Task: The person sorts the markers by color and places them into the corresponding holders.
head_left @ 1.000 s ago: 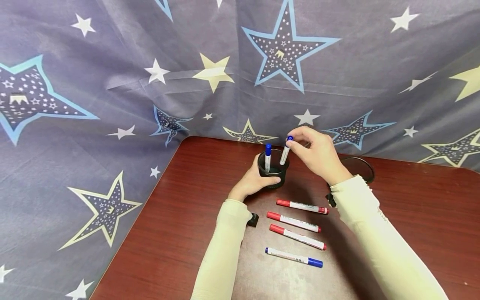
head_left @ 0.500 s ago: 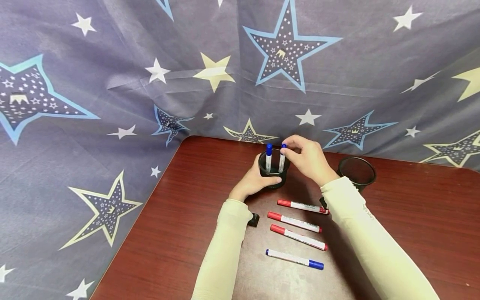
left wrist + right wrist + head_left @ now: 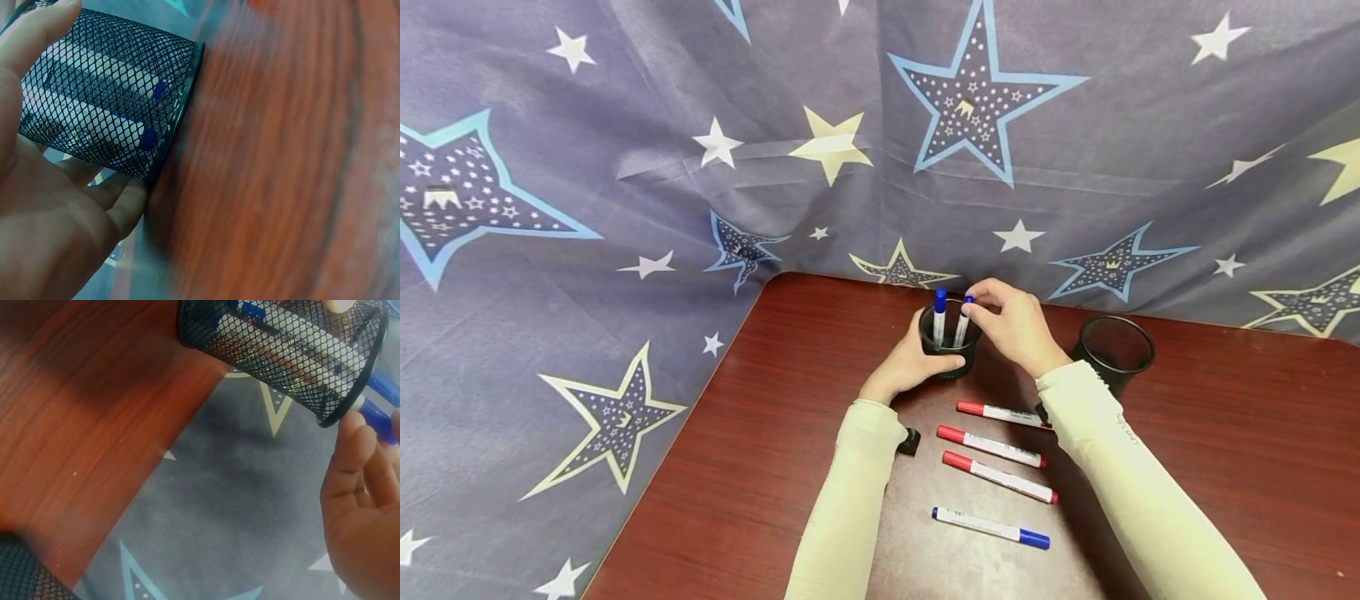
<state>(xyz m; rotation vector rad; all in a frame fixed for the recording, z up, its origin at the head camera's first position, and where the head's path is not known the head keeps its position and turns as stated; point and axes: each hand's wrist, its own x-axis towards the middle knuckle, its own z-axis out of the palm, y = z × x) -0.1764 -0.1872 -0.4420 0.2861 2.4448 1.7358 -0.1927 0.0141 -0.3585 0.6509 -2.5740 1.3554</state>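
Note:
My left hand (image 3: 907,364) holds a black mesh pen cup (image 3: 971,352) near the back of the table, its thumb across the front. In the left wrist view the fingers wrap around the mesh cup (image 3: 115,81). Two blue-capped whiteboard markers stand inside, their lower ends close to the cup's base. One marker (image 3: 939,323) leans free at the left. My right hand (image 3: 1017,332) pinches the other marker (image 3: 960,330) by its blue cap at the right of the rim. The right wrist view shows that cap (image 3: 377,421) between finger and thumb.
A second black mesh cup (image 3: 1113,382) stands to the right, behind the right forearm. Three red markers (image 3: 992,447) and a blue marker (image 3: 990,527) lie in a column on the wooden table (image 3: 760,433). A star-patterned cloth (image 3: 647,108) hangs behind the table's edge.
The right hand has moved left and down, lowering the blue marker from the rim into the cup. The left hand keeps its hold on the cup.

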